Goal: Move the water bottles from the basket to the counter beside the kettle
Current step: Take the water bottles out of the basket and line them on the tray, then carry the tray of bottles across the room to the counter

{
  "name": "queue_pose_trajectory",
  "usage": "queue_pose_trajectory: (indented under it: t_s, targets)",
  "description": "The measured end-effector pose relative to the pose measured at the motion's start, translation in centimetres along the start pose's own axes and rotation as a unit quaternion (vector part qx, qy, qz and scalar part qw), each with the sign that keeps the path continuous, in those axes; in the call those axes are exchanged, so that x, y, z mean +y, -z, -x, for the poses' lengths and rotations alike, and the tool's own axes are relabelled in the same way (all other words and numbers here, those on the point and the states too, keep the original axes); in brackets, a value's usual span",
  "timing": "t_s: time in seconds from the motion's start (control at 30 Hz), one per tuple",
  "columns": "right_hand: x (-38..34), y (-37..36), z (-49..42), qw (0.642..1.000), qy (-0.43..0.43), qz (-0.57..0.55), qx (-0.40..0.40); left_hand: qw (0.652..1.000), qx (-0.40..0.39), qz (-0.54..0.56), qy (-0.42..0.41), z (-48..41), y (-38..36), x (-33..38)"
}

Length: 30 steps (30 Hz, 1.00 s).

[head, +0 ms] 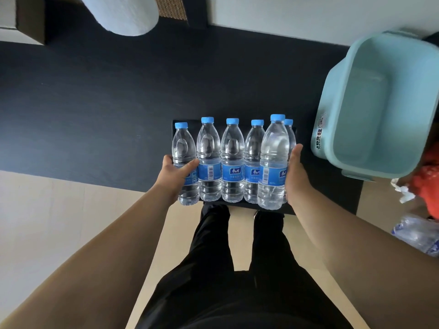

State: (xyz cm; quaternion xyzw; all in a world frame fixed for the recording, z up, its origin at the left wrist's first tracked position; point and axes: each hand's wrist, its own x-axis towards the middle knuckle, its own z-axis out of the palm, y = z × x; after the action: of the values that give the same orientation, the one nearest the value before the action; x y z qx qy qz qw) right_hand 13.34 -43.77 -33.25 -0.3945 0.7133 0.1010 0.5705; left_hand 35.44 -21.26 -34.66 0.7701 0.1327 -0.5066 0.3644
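**Bottles on tray, hands at both ends of the row**

Six clear plastic water bottles [232, 162] w/ blue caps and blue labels stand upright on a flat black tray [290, 210], which sits on the dark matte counter [107, 103] near its 6 o'clock edge. Five are in a row. The sixth stands in front at the 3 o'clock end, mostly hiding the one behind it.

L hand [177, 172] grips the leftmost bottle [184, 148] at label height, thumb across the front and fingers round the 9 o'clock side. R hand [295, 172] lies palm-in against the 3 o'clock side of the front-right bottle [273, 157], thumb straight and pointing to 12. Its fingers are hidden behind the bottles, so can't tell if it grips or only presses.

Pale teal plastic basket [325, 129] w/ a "Bear" label is at 3 o'clock of the bottles, near the tray but not touching it. A white rounded object [126, 15] sits at 11 o'clock, well apart. Beyond the counter's end, at 4 o'clock, are a red item [427, 181] and crumpled clear plastic [418, 233]. Black trousers [213, 257] and beige floor [47, 222] fill the 6 o'clock side.
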Motion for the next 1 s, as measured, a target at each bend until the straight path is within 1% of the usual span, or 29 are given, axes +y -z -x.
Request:
queue_pose_trajectory:
  t_s: [0.13,0.23,0.33,0.5,0.67,0.8,1.0]
  targets:
    - [0.3,-0.5,0.7,1.0,0.023,-0.01,0.004,1.0,0.014,-0.026,0.004,0.3,0.2,0.2]
    - [0.0,-0.3,2.0,0.999,0.029,-0.014,-0.011,0.999,0.02,-0.023,0.017,0.9,0.4,0.0]
    - [-0.4,-0.1,3.0,0.999,0.041,0.006,-0.023,0.999,0.034,-0.02,0.028,1.8,0.8,-0.4]
    - [-1.1,0.0,5.7,0.995,0.088,0.044,-0.031,0.998,0.052,-0.034,0.004,4.5,2.3,0.8]
    - [-2.9,0.5,9.5,0.992,0.096,0.065,-0.042,0.996,0.072,-0.046,-0.017,7.7,4.3,3.7]
    - [-5.0,1.1,12.5,0.988,0.13,0.077,-0.044,0.992,0.094,-0.07,-0.052,10.1,5.7,5.6]
    - [-7.8,2.4,16.8,0.979,0.187,0.079,-0.027,0.992,0.099,-0.042,-0.069,13.4,7.5,7.6]
